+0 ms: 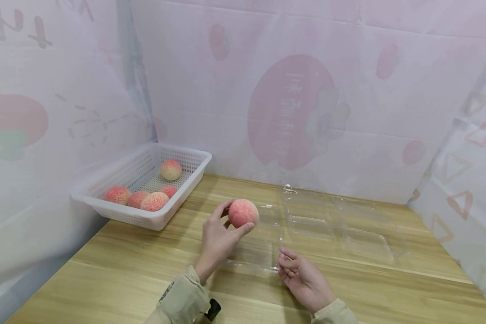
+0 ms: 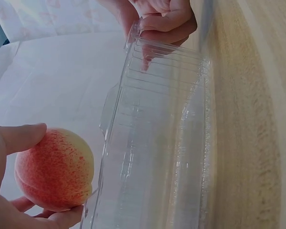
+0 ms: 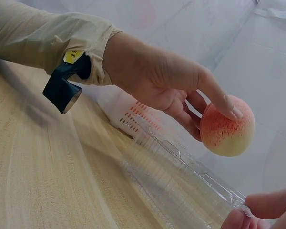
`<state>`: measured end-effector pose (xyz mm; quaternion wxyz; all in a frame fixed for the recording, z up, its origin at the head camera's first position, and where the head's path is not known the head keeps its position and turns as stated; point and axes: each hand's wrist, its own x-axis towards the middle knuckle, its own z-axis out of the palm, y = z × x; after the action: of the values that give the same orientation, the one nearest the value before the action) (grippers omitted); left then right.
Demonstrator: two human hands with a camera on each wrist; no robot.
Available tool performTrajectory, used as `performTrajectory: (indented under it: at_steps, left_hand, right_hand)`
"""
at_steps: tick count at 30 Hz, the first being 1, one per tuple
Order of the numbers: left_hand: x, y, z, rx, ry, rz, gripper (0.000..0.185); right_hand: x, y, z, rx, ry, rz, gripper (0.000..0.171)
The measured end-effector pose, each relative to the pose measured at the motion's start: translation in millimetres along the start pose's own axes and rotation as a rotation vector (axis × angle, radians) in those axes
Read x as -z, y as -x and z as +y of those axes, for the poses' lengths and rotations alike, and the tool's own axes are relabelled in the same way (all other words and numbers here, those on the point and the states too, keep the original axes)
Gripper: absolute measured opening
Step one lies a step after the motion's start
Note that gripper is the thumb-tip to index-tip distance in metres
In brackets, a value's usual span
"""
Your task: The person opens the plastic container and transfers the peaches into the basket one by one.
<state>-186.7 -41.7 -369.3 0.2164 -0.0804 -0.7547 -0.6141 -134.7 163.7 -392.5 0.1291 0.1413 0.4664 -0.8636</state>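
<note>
My left hand grips a pink and cream peach between thumb and fingers, above a clear plastic container on the table. The left wrist view has the peach beside the container's upper rim. With thumb and fingers, my right hand pinches the near right corner of that container. The right wrist view catches the right fingertips on the clear rim, while the left hand holds the peach higher up.
A white perforated basket at the left has several peaches in it. More clear containers stand to the right, near the back. White printed sheets wall in the wooden table at the back and sides.
</note>
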Motion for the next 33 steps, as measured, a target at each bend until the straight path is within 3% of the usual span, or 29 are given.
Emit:
performTrajectory:
  at_steps: [15,26,32,33]
  left_hand:
    - [15.0,-13.5,5.6,0.044,0.025,0.081,0.068]
    - [39.1,-29.9,13.1,-0.008,0.032,0.093,0.068]
    - [57.5,-38.5,16.1,-0.065,0.014,0.132,0.067]
    - [60.4,-38.3,22.1,-0.061,0.013,0.133,0.067]
  right_hand:
    - [1.5,0.1,-0.6,0.006,-0.018,0.004,0.047]
    - [1.8,-0.1,-0.2,0.003,-0.019,0.006,0.046]
    - [1.0,-0.7,-0.2,-0.002,-0.019,-0.008,0.047]
    - [1.1,-0.5,-0.4,-0.003,-0.018,-0.007,0.047]
